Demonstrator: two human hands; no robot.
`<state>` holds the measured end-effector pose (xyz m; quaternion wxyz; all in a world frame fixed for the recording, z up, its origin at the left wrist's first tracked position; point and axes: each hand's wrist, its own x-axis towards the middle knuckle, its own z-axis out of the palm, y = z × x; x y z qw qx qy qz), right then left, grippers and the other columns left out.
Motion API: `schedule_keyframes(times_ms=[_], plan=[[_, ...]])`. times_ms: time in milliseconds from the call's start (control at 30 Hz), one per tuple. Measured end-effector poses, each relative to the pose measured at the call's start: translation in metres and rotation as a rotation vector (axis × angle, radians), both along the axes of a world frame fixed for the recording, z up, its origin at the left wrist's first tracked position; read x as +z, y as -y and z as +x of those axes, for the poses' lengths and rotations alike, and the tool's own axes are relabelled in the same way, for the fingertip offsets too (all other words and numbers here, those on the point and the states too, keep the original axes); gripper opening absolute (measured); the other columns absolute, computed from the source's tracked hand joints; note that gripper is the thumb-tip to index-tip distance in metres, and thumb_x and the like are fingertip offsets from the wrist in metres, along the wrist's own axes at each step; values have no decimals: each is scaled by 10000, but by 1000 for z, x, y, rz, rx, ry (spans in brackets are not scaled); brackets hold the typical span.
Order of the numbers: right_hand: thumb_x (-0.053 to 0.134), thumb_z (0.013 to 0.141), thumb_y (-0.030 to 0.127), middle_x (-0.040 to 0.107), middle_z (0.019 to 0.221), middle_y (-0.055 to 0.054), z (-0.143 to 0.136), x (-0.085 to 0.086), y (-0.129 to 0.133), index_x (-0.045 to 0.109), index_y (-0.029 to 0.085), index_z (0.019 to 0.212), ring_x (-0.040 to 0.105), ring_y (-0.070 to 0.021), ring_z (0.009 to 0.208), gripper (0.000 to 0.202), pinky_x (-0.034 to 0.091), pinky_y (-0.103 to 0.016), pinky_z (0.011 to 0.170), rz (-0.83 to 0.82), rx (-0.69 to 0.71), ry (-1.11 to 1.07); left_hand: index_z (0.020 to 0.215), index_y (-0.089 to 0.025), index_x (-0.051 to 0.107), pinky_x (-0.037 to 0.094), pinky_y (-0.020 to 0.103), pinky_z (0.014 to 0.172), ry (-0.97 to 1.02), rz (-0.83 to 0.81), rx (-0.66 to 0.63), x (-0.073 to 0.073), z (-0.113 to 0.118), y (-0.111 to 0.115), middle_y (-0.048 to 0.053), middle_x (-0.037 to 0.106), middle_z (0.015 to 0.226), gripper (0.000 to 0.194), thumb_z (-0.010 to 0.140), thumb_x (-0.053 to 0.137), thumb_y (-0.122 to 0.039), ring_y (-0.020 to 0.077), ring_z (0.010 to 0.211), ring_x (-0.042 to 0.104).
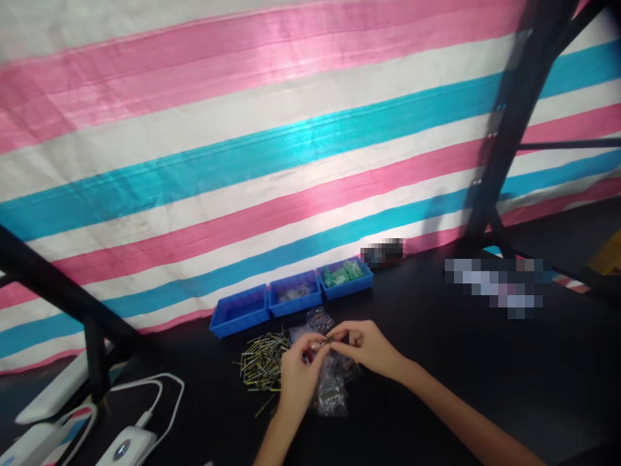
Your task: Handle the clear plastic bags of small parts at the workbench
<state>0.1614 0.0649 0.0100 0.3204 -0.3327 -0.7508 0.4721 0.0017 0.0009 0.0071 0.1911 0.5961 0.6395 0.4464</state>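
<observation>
Pinching a small item (323,343) at the point where left hand (295,369) and right hand (373,346) meet, over the bench (398,427). Left hand's grip: thumb and forefinger together on the item. Right hand's grip: also together, clamped on it from the other side. So the item sits to the right of the left hand and to the left of the right hand, neither one clearly nearer. Hands face each other roughly along a left-right line; any handover or twist would turn on that line, I'd judge. Item's long axis: too small and blurred, cannot tell. Bit of red (309,355) by the left hand, unclear what.

Clear bags (332,396) lie below the hands and to the near side, more showing on the far side. Stick pile (264,362), yellowish and dark, just left of the left hand, pieces pointing every way. Far side, a row of blue bins: left bin (245,323), middle bin (297,306) with clear packets (294,293), right bin (348,290) with green packets (343,273). White device (127,446) with cable near left, well apart from the hands.
</observation>
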Motion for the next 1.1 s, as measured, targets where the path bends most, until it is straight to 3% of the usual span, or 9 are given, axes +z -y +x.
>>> schedule_keyframes(times_ms=[100, 233, 367, 533, 733, 967, 1100], plan=[[617, 747, 369, 630, 776, -17, -2, 0, 2, 646, 160, 1020, 465, -42, 408, 345, 418, -168, 401, -113, 48, -117, 828, -160, 626, 382, 200, 510, 93, 18, 15, 1, 1, 0, -1, 590, 647, 228, 782, 569, -375, 110, 547, 485], [618, 747, 393, 601, 804, -20, -4, 2, 3, 655, 148, 979, 431, -26, 411, 339, 437, -166, 398, -171, 34, -190, 781, -156, 618, 370, 198, 487, 70, 39, 43, 2, 4, 0, -5, 552, 626, 234, 767, 584, -386, 110, 539, 478], [644, 730, 345, 590, 790, -19, -5, 3, 4, 687, 144, 843, 406, -27, 439, 234, 396, -156, 400, -113, 27, -222, 756, -159, 615, 344, 191, 449, 18, 71, 39, -2, 8, 1, -12, 535, 610, 193, 732, 613, -351, 102, 500, 458], [630, 722, 208, 589, 815, -19, -7, 5, 11, 696, 159, 806, 397, -29, 472, 117, 337, -155, 428, -38, 64, -249, 756, -168, 606, 341, 185, 446, -23, 112, 5, -9, 4, 1, -3, 571, 649, 111, 734, 594, -276, 100, 498, 470], [588, 684, 83, 581, 905, -12, -7, 3, 15, 696, 189, 714, 459, -42, 551, 155, 358, -159, 495, 79, 47, -207, 679, -184, 619, 411, 210, 505, -74, 312, -24, -17, 3, -1, 34, 588, 753, 162, 778, 565, -300, 131, 590, 533], [606, 752, 212, 603, 851, -16, -2, -1, 2, 672, 187, 696, 459, -65, 537, 91, 365, -189, 498, 151, -107, -125, 832, -222, 685, 465, 251, 655, -193, 385, 21, -10, 3, 2, 23, 581, 712, 138, 812, 560, -275, 160, 703, 574], [595, 781, 290, 615, 916, -41, -4, -5, -2, 662, 180, 863, 494, -63, 517, 153, 390, -197, 497, 86, -102, -185, 776, -205, 658, 459, 257, 641, -168, 318, 61, -5, 6, 5, 3, 590, 649, 119, 779, 607, -313, 152, 626, 561]])
